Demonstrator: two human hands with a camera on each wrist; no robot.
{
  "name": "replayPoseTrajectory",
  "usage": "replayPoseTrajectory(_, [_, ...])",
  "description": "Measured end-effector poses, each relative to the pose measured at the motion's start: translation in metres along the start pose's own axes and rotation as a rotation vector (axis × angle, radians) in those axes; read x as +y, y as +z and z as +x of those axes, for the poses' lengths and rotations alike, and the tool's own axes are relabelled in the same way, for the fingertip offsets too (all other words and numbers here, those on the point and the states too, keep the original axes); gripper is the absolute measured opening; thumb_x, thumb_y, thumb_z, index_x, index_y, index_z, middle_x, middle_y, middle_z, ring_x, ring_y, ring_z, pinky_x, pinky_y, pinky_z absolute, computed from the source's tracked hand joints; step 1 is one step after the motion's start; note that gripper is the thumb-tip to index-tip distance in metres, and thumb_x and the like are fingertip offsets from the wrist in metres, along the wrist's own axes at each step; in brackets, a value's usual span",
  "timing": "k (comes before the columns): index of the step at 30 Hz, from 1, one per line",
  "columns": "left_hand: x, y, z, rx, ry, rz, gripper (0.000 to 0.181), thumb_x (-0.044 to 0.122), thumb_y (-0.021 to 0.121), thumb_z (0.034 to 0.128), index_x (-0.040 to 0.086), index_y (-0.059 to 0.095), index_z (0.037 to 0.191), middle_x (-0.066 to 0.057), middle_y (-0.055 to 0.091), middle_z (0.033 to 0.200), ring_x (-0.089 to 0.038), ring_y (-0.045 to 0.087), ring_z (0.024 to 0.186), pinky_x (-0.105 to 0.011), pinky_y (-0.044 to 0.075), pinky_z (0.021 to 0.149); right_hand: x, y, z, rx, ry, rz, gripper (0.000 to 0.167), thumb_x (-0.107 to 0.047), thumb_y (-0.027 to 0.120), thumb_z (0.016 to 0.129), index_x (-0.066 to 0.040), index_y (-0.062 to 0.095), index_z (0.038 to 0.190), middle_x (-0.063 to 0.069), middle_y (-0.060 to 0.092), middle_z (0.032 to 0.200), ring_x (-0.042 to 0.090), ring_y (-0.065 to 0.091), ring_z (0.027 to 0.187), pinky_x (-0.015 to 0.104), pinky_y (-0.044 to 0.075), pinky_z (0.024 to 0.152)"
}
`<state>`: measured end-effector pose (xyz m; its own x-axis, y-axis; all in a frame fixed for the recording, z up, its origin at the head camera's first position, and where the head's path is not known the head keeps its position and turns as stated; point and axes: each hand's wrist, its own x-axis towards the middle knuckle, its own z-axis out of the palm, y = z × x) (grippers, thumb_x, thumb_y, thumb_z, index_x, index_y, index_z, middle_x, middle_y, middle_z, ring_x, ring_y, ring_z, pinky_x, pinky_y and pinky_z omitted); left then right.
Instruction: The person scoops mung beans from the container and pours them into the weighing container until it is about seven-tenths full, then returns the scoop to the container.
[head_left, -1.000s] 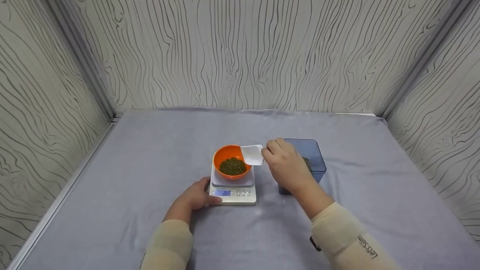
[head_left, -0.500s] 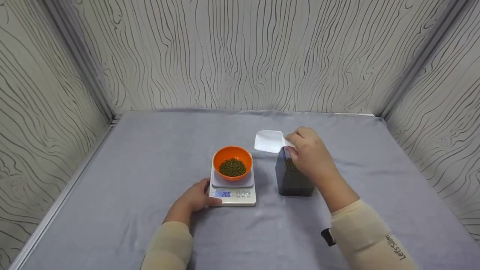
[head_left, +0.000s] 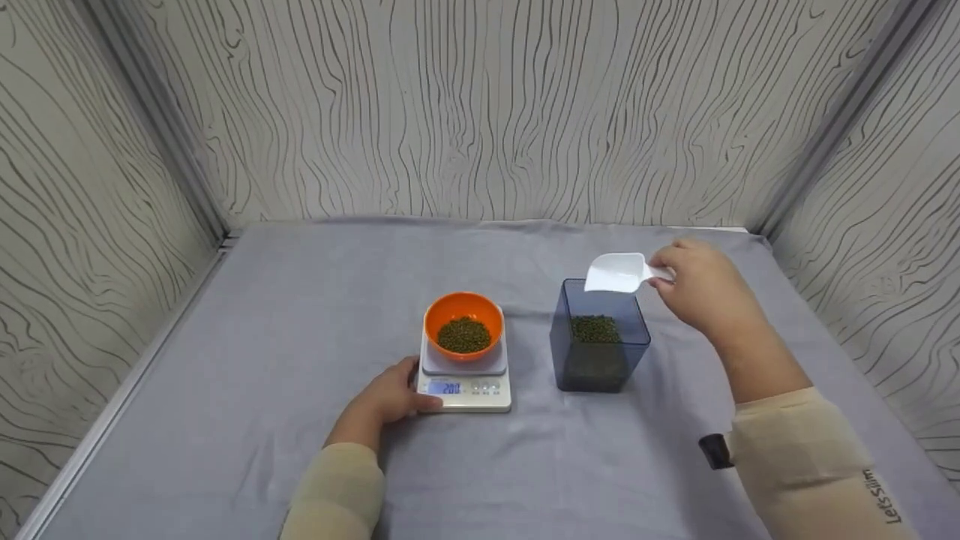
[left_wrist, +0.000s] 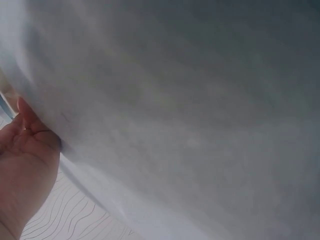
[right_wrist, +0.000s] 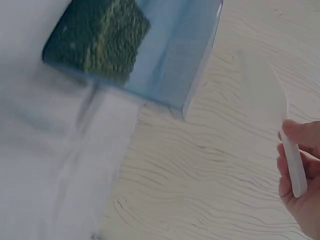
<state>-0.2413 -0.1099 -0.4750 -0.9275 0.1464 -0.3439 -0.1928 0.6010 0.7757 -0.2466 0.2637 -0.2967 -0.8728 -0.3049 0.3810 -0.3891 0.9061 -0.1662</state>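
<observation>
Pale wood-grain walls [head_left: 465, 112]; grey corner posts [head_left: 157, 116].

My head camera looks forward and down over the table [head_left: 300, 300] to the far wall [head_left: 465, 112]. My left wrist's faces grey cloth [left_wrist: 175, 125] up close; my right wrist's sits near the blue container [head_left: 596, 371] and white scoop [head_left: 619, 272], which the head view shares.

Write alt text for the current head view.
A right hand holds a white scoop near a see-through blue bin of green grains. The left hand grips a white scale bearing an orange bowl of similar grains, on gray cloth.
</observation>
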Motion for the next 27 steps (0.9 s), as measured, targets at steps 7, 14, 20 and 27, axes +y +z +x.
replayPoseTrajectory(7, [0.000,0.000,0.001,-0.003,-0.008,-0.020,0.087,0.028,0.080,0.0671,0.008,0.036,0.140,-0.012,0.040,0.140,-0.027,0.038,0.121,-0.049,0.021,0.107,0.006,-0.004,0.001,-0.288,-0.011,-0.109,0.008,-0.001,0.068,0.073,0.000,0.065,0.081,0.013,0.056,0.079,0.033,0.055,0.074,0.047,0.045,0.068])
replayPoseTrajectory(14, [-0.002,0.000,0.001,-0.002,-0.018,-0.042,0.088,0.028,0.081,0.0653,0.011,0.037,0.139,-0.011,0.040,0.140,-0.027,0.037,0.121,-0.050,0.020,0.107,-0.001,0.008,0.004,-0.305,-0.147,-0.187,0.010,0.005,0.067,0.067,-0.003,0.064,0.072,0.007,0.049,0.068,0.027,0.051,0.064,0.041,0.044,0.059])
replayPoseTrajectory(20, [0.000,-0.001,-0.001,-0.003,-0.018,-0.058,0.087,0.026,0.081,0.0661,0.010,0.036,0.139,-0.011,0.041,0.138,-0.027,0.039,0.120,-0.049,0.022,0.107,-0.014,0.021,0.008,-0.316,-0.190,-0.339,0.013,0.008,0.064,0.067,-0.005,0.063,0.066,0.008,0.051,0.068,0.030,0.051,0.066,0.044,0.044,0.059])
replayPoseTrajectory(27, [0.002,0.000,-0.001,0.000,-0.018,-0.021,0.085,0.028,0.081,0.0662,0.011,0.038,0.138,-0.010,0.043,0.137,-0.027,0.040,0.118,-0.049,0.023,0.106,-0.019,0.040,0.007,-0.358,-0.260,-0.427,0.016,0.010,0.059,0.071,-0.004,0.060,0.063,0.010,0.052,0.069,0.030,0.050,0.068,0.045,0.045,0.064])
